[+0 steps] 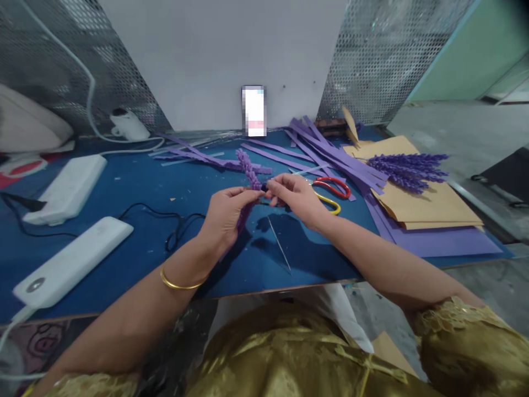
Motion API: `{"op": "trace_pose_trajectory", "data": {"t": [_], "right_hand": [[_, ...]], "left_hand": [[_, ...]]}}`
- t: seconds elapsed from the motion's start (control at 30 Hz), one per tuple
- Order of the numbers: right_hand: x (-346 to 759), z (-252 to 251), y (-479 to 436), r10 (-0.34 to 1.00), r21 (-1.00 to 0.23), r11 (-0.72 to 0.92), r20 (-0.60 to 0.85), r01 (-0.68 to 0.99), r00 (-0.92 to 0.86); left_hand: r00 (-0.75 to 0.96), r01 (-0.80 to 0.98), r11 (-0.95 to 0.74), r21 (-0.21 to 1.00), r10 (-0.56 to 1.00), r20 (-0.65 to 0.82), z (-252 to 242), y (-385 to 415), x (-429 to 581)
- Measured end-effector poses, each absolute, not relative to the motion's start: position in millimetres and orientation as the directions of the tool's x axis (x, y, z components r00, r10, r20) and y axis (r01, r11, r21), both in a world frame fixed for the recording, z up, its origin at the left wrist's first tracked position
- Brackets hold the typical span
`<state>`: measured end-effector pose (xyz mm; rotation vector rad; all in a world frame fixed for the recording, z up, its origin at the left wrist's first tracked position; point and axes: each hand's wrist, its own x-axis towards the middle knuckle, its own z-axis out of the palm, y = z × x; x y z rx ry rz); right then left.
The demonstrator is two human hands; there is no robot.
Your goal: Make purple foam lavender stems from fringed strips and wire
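Observation:
My left hand [227, 215] is closed around a purple lavender sprig [248, 168] with small curled paper florets. Its tip points up and away, and part of it passes behind my fingers. My right hand [293, 196] meets the left at the sprig, with thumb and fingers pinched at a small dark bit [265, 187] that I cannot make out clearly. Below the hands, a thin straight wire [280, 245] slants toward the table's front edge. Scissors [334, 188] with one red and one yellow handle loop lie beside my right hand, their blades partly hidden.
Purple paper strips [330, 151] lie across the back of the blue table [152, 264]. At right, finished lavender stems [409, 170] rest on brown paper [430, 209] over a purple sheet [458, 242]. A phone [254, 110] stands upright behind. White power devices [74, 262] and cables occupy the left.

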<state>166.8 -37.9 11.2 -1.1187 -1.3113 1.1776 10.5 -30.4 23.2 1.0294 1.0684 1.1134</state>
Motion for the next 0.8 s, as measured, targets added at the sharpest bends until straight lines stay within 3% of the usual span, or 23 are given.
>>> {"op": "trace_pose_trajectory", "data": {"t": [0.1,0.17,0.37,0.8], "right_hand": [[164.1,9.7,-42.1,0.971,-0.997,0.027,0.010,0.067,-0.238],[161.8,6.7,-44.6,0.959,-0.996,0.056,0.033,0.072,-0.283],[159.9,3.0,-46.7,0.968,-0.982,0.167,0.148,0.082,-0.204],[159.9,4.7,-49.4,0.968,-0.970,0.180,0.145,0.163,-0.206]], "left_hand": [[0.058,-0.272,0.114,0.956,0.993,-0.102,25.8,-25.1,8.0],[0.063,-0.318,0.131,0.939,0.991,-0.117,25.1,-22.4,6.8],[0.173,-0.385,0.185,0.904,0.977,-0.126,25.5,-21.8,4.8],[0.130,-0.389,0.213,0.896,0.976,-0.176,27.5,-19.9,5.3]]}}
